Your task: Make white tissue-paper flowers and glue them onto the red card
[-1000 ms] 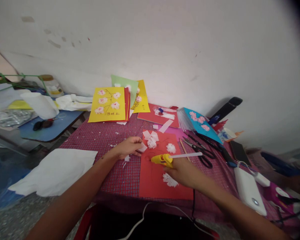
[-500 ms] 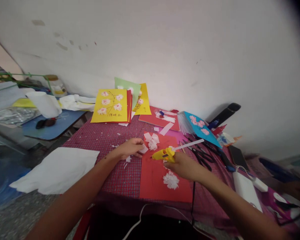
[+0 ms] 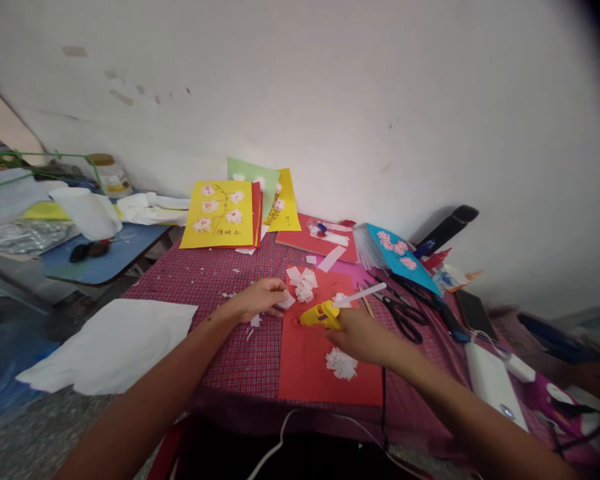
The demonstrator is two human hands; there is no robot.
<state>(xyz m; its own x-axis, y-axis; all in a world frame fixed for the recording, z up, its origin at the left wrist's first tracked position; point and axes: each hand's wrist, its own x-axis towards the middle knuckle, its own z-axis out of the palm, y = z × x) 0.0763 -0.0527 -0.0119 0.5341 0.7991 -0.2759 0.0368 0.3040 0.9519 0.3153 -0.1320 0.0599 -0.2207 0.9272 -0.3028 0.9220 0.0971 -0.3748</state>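
Note:
My right hand (image 3: 355, 331) is wrapped round a yellow hot glue gun (image 3: 321, 315), a white glue stick jutting from its back. Its nozzle end is over the red sheet of paper (image 3: 305, 373), left of the middle. At the sheet's left edge, my left hand (image 3: 260, 298) pinches a small whitish paper piece (image 3: 287, 300). White paper flowers lie on the red sheet: one near the top (image 3: 304, 285), another lower down (image 3: 341, 363), and one partly hidden behind the glue gun.
Yellow flower cards (image 3: 220, 213) lean at the back. A blue card (image 3: 405, 257), black scissors (image 3: 403, 313) and a white power bank-like box (image 3: 495, 383) are on the right. White tissue (image 3: 110, 347) lies left; paper scraps dot the checked cloth (image 3: 180, 273).
My right hand has tilted the glue gun and shifted it slightly left and down. My left hand stays nearly in place with the paper piece.

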